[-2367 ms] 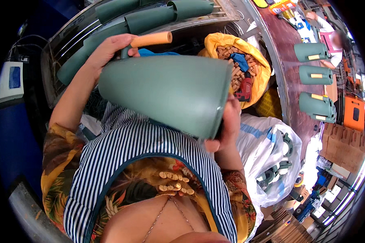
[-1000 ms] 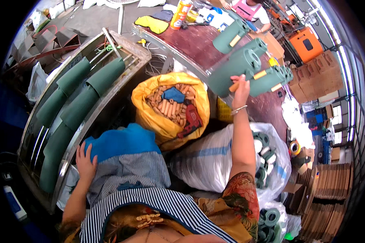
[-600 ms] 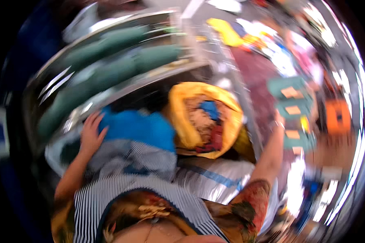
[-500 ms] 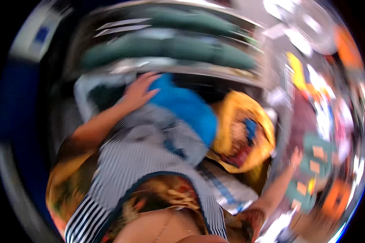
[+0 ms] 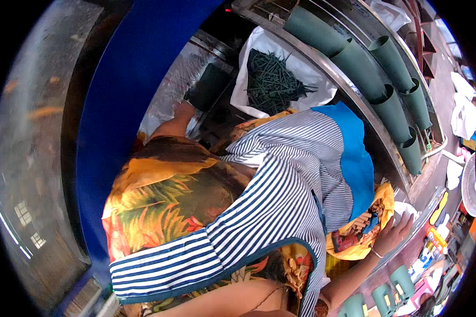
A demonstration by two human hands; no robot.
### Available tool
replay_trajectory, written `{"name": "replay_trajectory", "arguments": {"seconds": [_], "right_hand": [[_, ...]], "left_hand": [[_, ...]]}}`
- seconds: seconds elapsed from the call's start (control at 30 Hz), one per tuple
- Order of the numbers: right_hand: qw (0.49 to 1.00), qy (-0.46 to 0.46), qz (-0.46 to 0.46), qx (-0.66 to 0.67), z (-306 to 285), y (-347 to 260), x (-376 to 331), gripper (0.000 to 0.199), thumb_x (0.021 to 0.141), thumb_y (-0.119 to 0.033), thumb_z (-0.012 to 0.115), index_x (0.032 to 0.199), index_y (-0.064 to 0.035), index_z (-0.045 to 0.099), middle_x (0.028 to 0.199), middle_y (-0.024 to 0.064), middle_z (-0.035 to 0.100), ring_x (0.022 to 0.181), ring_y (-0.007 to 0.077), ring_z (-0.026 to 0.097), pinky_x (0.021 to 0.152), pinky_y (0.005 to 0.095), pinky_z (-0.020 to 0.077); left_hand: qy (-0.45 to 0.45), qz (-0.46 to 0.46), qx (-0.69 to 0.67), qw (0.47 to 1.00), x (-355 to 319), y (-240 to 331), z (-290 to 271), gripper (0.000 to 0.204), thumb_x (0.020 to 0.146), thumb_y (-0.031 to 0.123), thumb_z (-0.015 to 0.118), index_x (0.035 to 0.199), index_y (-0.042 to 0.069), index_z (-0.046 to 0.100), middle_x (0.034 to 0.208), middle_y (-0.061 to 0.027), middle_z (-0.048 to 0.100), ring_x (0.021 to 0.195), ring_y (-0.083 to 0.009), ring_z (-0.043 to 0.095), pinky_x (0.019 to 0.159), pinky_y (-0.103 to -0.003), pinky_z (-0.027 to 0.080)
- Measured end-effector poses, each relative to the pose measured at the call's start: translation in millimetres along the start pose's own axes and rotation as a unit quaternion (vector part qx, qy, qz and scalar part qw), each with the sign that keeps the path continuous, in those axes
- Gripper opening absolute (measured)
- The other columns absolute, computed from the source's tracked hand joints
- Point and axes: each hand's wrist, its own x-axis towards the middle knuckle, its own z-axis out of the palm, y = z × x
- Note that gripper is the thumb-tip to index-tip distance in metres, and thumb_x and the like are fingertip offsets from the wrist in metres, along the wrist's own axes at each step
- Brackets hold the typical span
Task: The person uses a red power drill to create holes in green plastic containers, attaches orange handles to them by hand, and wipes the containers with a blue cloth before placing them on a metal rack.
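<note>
My left forearm reaches out past the patterned sleeve. My left hand [image 5: 184, 110] is at the lower end of a dark green piece [image 5: 209, 87], which lies on clear plastic wrapping [image 5: 166, 79]; its fingers are hidden. My right hand [image 5: 393, 235] is over the edge of a yellow bag [image 5: 384, 196], fingers apart and nothing in them. Small brown pieces [image 5: 360, 222] and a few blue and red bits lie in that bag. Across my lap is a striped apron [image 5: 264, 195] with a bright blue panel [image 5: 356, 156].
A white sack [image 5: 242, 84] of thin dark green strips [image 5: 269, 79] stands ahead. Beyond it a metal-edged rack [image 5: 330, 68] carries several green tubes [image 5: 359, 68]. A blue panel [image 5: 116, 105] rises at left. At lower right are more green tubes [image 5: 402, 280]; a fan [image 5: 472, 185] is far right.
The view has swung left. My left hand has gone from the blue panel on my lap to the dark green piece. My right hand has moved from low at the right to the yellow bag.
</note>
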Motion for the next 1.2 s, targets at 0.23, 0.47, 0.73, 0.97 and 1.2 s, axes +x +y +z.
{"name": "replay_trajectory", "arguments": {"seconds": [0.23,0.47,0.73,0.97,1.2], "right_hand": [[0.992,-0.053,-0.110,0.042,-42,13,17,0.040,0.088,-0.008,0.066,0.127,-0.0041,0.058,0.145,0.0155,0.045,0.129,0.0359,0.046,0.105,0.0443,0.0398],[0.976,-0.178,-0.068,0.105,-5,-20,-17,0.048,0.081,-0.015,0.071,0.127,-0.0070,0.058,0.138,0.0153,0.051,0.128,0.0356,0.046,0.109,0.0471,0.0349],[0.995,-0.057,0.019,0.082,71,-34,-61,0.026,0.089,-0.029,0.062,0.110,-0.0171,0.071,0.126,-0.0002,0.063,0.133,0.0282,0.045,0.115,0.0497,0.0202],[0.992,-0.041,0.041,0.115,67,-37,-65,0.020,0.089,-0.024,0.060,0.103,-0.0155,0.072,0.121,0.0007,0.065,0.130,0.0265,0.048,0.114,0.0473,0.0231],[0.990,-0.027,0.035,0.137,61,-45,-62,0.018,0.088,-0.021,0.060,0.101,-0.0141,0.072,0.118,0.0009,0.066,0.127,0.0263,0.050,0.113,0.0470,0.0255]], "left_hand": [[-0.052,0.136,0.051,0.988,-8,112,28,0.045,0.087,0.024,0.059,0.130,0.012,0.059,0.135,-0.0200,0.052,0.120,-0.0383,0.055,0.098,-0.047,0.047],[-0.007,0.156,-0.187,0.970,68,186,68,0.036,0.086,0.027,0.055,0.114,0.007,0.067,0.109,-0.0238,0.067,0.102,-0.0410,0.064,0.088,-0.049,0.052],[0.160,0.014,-0.564,0.810,66,209,37,0.033,0.085,0.016,0.061,0.115,0.005,0.065,0.111,-0.0195,0.067,0.105,-0.0374,0.064,0.092,-0.047,0.049],[0.451,0.315,-0.410,0.727,-73,296,-109,0.033,0.084,0.003,0.061,0.117,0.006,0.056,0.118,-0.0150,0.059,0.115,-0.0331,0.053,0.100,-0.044,0.040],[0.165,0.292,-0.489,0.806,-35,411,-143,0.068,0.089,0.021,0.065,0.145,0.001,0.033,0.146,-0.0247,0.037,0.135,-0.0406,0.037,0.110,-0.047,0.034]]}}
